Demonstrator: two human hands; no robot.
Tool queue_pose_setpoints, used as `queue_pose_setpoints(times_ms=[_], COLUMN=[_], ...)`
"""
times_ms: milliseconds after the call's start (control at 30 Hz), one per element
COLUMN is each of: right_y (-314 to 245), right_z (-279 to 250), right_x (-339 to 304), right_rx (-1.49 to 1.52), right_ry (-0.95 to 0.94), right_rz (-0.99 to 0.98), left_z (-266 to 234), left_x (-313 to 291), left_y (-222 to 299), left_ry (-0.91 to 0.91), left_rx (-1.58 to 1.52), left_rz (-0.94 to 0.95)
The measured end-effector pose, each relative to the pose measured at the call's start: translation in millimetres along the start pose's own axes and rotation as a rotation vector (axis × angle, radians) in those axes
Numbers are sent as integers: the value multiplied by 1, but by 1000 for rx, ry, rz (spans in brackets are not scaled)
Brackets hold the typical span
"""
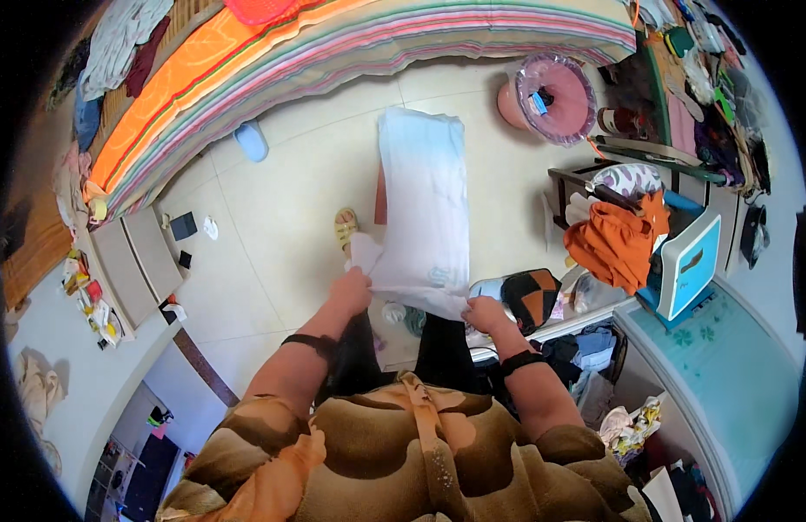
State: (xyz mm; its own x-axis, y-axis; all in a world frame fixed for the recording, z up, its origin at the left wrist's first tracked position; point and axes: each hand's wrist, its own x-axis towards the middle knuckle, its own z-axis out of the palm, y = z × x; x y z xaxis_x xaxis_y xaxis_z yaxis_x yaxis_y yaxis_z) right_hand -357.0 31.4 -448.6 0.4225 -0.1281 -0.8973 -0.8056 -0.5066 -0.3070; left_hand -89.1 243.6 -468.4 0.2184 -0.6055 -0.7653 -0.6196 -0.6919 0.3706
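Note:
A long white cloth (423,200), fading to pale blue at its far end, stretches out in front of me above the floor. It may be a garment, but its exact kind does not show. My left hand (353,290) is closed on its near left corner, where some of the fabric bunches up beside the fingers. At the near right corner, my right hand (483,314) pinches the edge, close to a small printed mark. Between the hands the near edge sags slightly. A reddish-brown flat thing (380,198) shows past the cloth's left side, mostly hidden.
A bed with a striped sheet (333,65) spans the far side. A pink lined bin (505,106) stands far right, near a chair heaped with orange clothing (610,245). A yellow sandal (345,228) and a blue slipper (251,142) lie on the tiles. Drawers (129,270) stand left.

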Motion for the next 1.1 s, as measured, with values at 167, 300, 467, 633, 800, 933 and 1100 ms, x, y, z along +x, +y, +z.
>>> queue_pose_setpoints(times_ms=[167,300,467,633,800,933,1100], right_y=[4,9,-10,3,28,61,55], right_z=[-6,-39,-143,-144,-132,-129,-168], right_x=[13,45,122,166,96,45,5], right_rx=[4,66,249,383,475,304,426], right_ry=[-60,121,401,818,167,74,-31], right_rz=[-31,-56,-26,-32,-20,22,56], left_z=[-8,-16,-89,-98,-87,-92,-171], left_x=[9,44,127,156,93,24,-33], left_y=[6,-6,3,15,3,-9,22], left_ry=[-100,-53,267,616,146,8,-67], left_rx=[19,-20,-77,-100,-220,-294,-211], left_rz=[-24,-27,-157,-162,-178,-206,-321])
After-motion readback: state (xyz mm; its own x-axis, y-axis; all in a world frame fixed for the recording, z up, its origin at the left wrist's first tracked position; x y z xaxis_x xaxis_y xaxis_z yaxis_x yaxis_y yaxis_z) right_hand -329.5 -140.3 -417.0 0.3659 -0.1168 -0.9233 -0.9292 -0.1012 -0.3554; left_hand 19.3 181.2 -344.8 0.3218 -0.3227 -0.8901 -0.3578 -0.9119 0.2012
